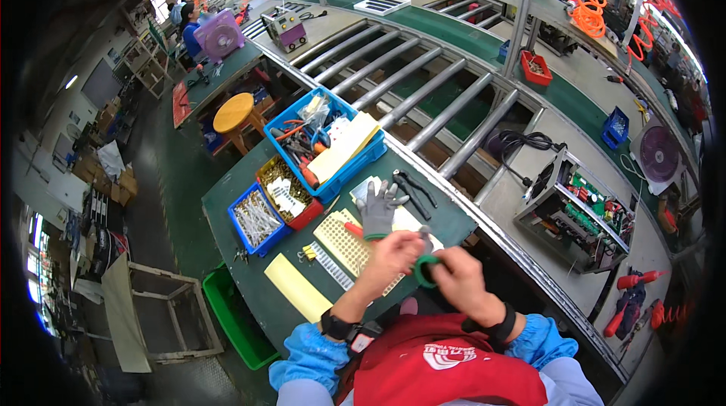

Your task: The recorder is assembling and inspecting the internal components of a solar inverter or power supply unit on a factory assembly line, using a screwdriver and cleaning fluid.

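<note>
A grey work glove with a green cuff (425,271) is between my hands, above the near edge of the green worktable. My right hand (463,279) is closed on its cuff. My left hand (395,256) is beside it, fingers bent together against the grey part; some blur hides the exact contact. A second grey glove (380,208) lies on the table just beyond my left hand, fingers spread away from me. Under and beside it are a yellowish sheet with rows of round holes (342,238) and a strip of pale labels (333,265). Black-handled pliers (414,193) lie to the right.
A blue crate of tools (325,141), a red bin of brass-coloured parts (283,188) and a blue bin of pale pieces (257,218) stand at the table's left. Beyond runs a roller conveyor (431,100). An opened machine with circuit boards (582,209) sits at right. A green bin (234,319) stands low at left.
</note>
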Action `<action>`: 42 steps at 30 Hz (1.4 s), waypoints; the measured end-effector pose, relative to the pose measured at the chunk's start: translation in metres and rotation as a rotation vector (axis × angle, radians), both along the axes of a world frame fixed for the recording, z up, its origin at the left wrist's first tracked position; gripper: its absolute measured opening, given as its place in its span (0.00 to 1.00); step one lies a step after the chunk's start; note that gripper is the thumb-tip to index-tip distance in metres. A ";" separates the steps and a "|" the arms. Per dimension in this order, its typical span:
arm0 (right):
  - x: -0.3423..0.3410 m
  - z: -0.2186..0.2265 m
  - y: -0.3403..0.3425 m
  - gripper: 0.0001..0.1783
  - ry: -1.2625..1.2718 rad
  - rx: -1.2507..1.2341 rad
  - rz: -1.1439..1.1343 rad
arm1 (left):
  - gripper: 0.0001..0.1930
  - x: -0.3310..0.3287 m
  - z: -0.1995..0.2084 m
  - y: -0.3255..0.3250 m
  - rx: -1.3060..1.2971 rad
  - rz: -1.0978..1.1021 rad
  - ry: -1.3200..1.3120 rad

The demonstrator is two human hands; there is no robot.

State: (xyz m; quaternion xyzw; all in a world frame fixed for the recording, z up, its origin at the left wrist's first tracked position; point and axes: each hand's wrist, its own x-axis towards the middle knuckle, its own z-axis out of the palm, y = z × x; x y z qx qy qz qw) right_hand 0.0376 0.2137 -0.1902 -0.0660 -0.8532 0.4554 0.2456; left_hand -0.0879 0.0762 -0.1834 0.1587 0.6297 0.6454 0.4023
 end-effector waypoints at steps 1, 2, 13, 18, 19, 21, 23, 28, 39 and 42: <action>0.007 0.003 0.007 0.07 -0.060 -0.165 -0.099 | 0.23 0.010 0.008 0.012 0.047 -0.111 0.100; 0.013 0.003 0.015 0.06 -0.107 -0.424 -0.139 | 0.25 0.021 0.011 0.025 -0.007 -0.149 0.322; 0.097 0.005 0.077 0.04 -0.051 -0.574 -0.515 | 0.06 0.094 0.007 0.116 0.261 -0.465 1.625; 0.120 0.000 0.071 0.08 0.108 0.217 -0.499 | 0.08 0.112 -0.037 0.147 -0.339 -0.564 1.344; 0.123 -0.006 0.072 0.09 0.081 0.277 -0.487 | 0.09 0.110 -0.043 0.152 -0.359 -0.612 1.204; 0.133 -0.011 0.074 0.10 0.049 0.380 -0.497 | 0.20 0.111 0.000 0.166 -0.414 -0.654 0.236; 0.140 -0.016 0.074 0.11 0.062 0.375 -0.531 | 0.23 0.106 -0.005 0.175 -0.290 -0.717 -0.454; 0.143 -0.015 0.075 0.11 0.126 0.275 -0.537 | 0.15 0.097 -0.047 0.174 0.194 -0.647 -1.304; 0.123 -0.010 0.066 0.09 0.173 0.078 -0.286 | 0.13 0.126 -0.067 0.167 0.363 -0.062 0.394; 0.121 -0.014 0.066 0.08 0.157 -0.026 -0.303 | 0.13 0.127 -0.015 0.164 0.332 -0.097 0.518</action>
